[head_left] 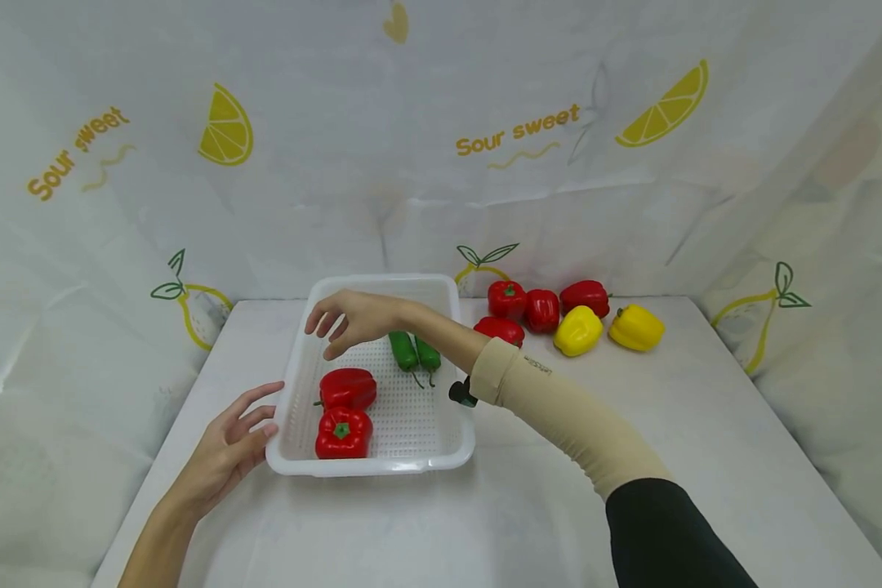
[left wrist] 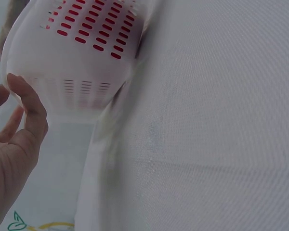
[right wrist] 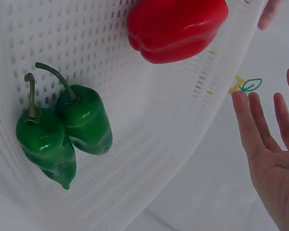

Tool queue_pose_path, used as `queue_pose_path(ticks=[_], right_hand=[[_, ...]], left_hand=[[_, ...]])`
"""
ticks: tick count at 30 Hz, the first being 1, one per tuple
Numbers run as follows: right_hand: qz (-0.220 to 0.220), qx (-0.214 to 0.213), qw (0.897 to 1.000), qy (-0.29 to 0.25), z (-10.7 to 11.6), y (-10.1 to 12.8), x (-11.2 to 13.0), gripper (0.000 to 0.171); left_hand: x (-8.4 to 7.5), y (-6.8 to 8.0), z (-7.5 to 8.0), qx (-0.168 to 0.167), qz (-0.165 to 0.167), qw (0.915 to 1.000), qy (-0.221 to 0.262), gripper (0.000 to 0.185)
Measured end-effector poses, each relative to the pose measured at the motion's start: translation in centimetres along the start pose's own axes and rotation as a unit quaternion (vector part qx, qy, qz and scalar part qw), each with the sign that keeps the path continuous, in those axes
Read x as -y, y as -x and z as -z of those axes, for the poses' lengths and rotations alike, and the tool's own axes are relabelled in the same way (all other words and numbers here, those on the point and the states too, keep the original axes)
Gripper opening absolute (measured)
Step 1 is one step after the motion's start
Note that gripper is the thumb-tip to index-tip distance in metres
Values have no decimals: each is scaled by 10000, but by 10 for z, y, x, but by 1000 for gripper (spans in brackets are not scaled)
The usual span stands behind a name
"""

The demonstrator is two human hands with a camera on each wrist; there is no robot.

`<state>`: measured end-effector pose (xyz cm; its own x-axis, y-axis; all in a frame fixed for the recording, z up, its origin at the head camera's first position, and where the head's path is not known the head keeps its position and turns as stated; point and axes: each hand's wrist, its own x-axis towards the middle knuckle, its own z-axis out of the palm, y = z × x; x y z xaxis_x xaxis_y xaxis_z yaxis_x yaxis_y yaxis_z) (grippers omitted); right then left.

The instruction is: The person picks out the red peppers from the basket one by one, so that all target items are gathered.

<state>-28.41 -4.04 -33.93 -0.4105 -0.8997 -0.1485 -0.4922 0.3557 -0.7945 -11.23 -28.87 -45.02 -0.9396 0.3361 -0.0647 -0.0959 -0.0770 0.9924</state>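
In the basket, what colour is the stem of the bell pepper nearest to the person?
Green; the stem shows best in the head view.

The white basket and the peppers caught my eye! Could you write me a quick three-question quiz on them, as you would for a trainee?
1. How many green peppers are visible in the white basket?
2. True or false: both yellow peppers lie outside the basket.
3. Which pepper colour appears both inside and outside the basket? (a) green (b) red (c) yellow

Key:
1. Two.
2. True; they lie on the table.
3. b; two red peppers are inside and others sit outside.
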Motion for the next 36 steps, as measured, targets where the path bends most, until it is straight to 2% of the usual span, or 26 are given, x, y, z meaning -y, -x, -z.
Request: queue_pose_path(ticks=[5,8,11,16,22,28,36], right_hand=[[-120,162,9996,219,-1,-9,2,45],[-365,281,9982,372,-3,-12,-2,44],[-666,464,9963,295,-4,-14,-7,45],[-1209,850,9889,122,-6,-20,-15,49],[-1591,1274,9790,54,-12,-24,-24,53],[-1732,1590,9719,-123,-17,-26,-30,53],[-1794,1805,9657,-510,-15,-24,-39,59]], left_hand=[[0,-1,-1,-1,-32,10000,-47,60],[-1,-2,0,-9,-7,9999,-116,59],[0,-2,0,-10,18,9999,-101,60],[1,-1,2,10,-8,10000,-58,60],[2,-1,1,-35,33,10000,-86,60],[2,-1,1,-35,-8,9999,-119,60],[2,0,2,-71,-20,9999,-123,60]])
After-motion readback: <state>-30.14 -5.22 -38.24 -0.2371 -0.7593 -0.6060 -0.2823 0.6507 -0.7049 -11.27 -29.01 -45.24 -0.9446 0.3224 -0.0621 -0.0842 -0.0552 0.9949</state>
